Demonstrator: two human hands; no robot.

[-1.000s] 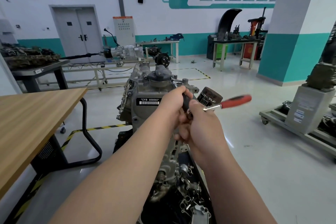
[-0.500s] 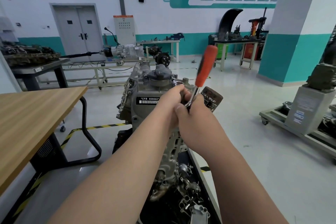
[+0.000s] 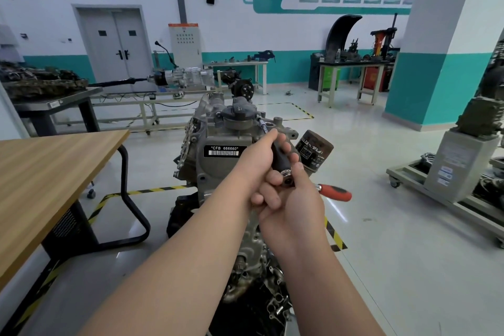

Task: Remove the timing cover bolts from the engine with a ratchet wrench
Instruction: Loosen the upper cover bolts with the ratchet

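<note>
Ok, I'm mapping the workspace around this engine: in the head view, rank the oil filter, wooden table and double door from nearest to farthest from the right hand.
1. Oil filter, just above the right hand.
2. Wooden table, off to the left.
3. Double door, in the far back wall, left.

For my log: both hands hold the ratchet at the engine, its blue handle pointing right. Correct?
No: the head view shows the ratchet handle is red, not blue. The left hand and right hand do hold the tool at the engine, handle pointing right.
</note>
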